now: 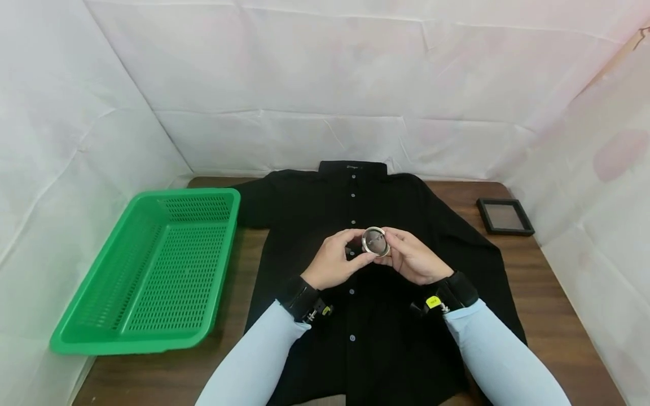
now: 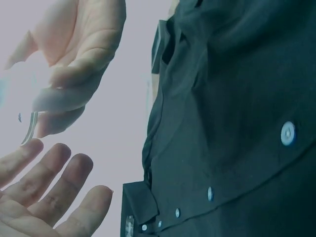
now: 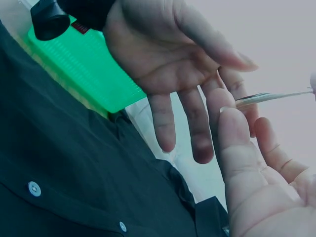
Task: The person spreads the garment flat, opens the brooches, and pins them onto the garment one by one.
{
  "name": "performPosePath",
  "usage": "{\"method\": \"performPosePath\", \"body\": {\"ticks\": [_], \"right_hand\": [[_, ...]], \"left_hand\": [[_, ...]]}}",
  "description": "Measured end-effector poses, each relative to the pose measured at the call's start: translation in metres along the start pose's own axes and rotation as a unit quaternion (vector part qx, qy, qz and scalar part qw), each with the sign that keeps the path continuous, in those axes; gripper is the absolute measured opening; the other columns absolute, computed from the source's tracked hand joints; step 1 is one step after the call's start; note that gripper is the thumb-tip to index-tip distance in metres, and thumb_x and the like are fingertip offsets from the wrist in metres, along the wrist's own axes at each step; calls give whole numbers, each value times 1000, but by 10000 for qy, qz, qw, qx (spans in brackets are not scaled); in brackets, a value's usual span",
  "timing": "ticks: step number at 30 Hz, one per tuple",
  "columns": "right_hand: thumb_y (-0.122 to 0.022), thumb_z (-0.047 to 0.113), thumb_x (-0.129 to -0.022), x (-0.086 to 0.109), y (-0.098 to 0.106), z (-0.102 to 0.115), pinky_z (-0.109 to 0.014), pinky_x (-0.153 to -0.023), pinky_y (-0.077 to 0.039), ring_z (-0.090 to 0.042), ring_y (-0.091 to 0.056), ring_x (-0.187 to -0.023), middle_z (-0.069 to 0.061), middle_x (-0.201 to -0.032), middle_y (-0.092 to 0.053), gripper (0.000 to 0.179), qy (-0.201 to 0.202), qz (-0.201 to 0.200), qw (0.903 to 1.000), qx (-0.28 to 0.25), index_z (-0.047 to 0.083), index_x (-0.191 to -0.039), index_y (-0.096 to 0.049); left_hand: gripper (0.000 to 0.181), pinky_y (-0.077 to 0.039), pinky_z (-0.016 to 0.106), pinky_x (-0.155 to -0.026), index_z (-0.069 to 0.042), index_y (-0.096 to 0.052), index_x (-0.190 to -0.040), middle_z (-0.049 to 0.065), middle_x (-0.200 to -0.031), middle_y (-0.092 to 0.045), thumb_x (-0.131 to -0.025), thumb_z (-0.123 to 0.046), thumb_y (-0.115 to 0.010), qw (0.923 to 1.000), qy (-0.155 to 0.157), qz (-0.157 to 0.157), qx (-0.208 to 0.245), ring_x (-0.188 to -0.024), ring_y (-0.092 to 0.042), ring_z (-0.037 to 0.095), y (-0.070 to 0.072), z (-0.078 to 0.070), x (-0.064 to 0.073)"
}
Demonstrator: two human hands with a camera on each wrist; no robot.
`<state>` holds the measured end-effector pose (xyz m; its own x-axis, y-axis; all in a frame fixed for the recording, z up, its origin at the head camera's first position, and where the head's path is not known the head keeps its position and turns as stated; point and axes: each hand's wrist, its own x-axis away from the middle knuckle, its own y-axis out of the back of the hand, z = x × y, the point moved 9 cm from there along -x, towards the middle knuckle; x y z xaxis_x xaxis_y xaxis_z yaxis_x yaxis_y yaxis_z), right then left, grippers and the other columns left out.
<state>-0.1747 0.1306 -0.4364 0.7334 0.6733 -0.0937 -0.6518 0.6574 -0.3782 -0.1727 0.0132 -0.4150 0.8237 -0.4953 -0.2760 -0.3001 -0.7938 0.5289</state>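
Both hands meet over a black button-up shirt (image 1: 310, 270) spread on the table. Between them is a small round silver-rimmed disc (image 1: 376, 241) with a dark, shiny face; its exact kind does not show. The right hand (image 1: 413, 256) pinches the disc's right edge between thumb and fingers. From the left, the left hand (image 1: 335, 256) holds it, thumb at the lower edge and fingers at the upper left. In the right wrist view the disc (image 3: 271, 98) appears thin and edge-on. Glare washes out much of the disc in the left wrist view.
A green plastic basket (image 1: 225, 270) with slotted sides stands at the left, over one shirt sleeve. On the right of the wooden table (image 1: 553, 316) lies a square black-rimmed frame (image 1: 523, 231). White sheeting (image 1: 330, 67) hangs behind and at both sides.
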Motion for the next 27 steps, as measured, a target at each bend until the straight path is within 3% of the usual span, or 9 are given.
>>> {"method": "performPosePath", "body": {"ticks": [6,11,17,22,24,27], "right_hand": [[-31,25,-107,1,-7,0,-31,-91,-50,-17,-63,-104,-13,-122,-58,41,-39,9,9999,-143,-1,-133,-49],[-33,26,-106,3,-12,-1,-30,-91,-50,-17,-63,-103,-13,-120,-58,40,-125,-194,9996,-160,-1,-131,-49],[-33,26,-106,6,-17,-2,-32,-87,-52,-24,-64,-106,-17,-119,-61,40,-246,-411,9986,-225,-2,-131,-48],[-40,29,-105,8,-15,-1,-35,-83,-54,-26,-67,-100,-19,-114,-63,40,-279,-855,9925,827,-3,-127,-50],[-44,31,-103,9,-14,1,-36,-80,-55,-27,-67,-95,-18,-109,-65,39,-272,-1072,9824,1503,-1,-122,-53],[-48,32,-102,11,-12,5,-36,-73,-55,-31,-66,-87,-15,-101,-65,34,-208,-1343,9583,2515,2,-116,-58]], "left_hand": [[35,-54,38,-83,-8,-60,-120,2,-109,-63,-93,-28,-65,9988,101,-229,429,-100,-60,16,2,1,5],[27,-54,31,-79,-6,-62,-114,3,-103,-64,-94,-24,-64,9966,279,-353,686,-94,-61,12,2,3,10],[19,-54,23,-73,-5,-64,-106,4,-98,-64,-95,-19,-62,9948,359,-687,654,-86,-63,10,5,2,14],[11,-51,23,-62,-6,-67,-97,1,-87,-64,-94,-15,-62,9918,396,-1118,476,-71,-60,7,11,1,18],[9,-48,23,-58,-7,-67,-95,-1,-81,-63,-93,-15,-62,9907,402,-1224,431,-65,-56,7,13,0,20],[8,-45,23,-52,-9,-66,-93,-3,-75,-62,-93,-16,-62,9905,385,-1269,376,-58,-52,8,13,-1,22]]}}
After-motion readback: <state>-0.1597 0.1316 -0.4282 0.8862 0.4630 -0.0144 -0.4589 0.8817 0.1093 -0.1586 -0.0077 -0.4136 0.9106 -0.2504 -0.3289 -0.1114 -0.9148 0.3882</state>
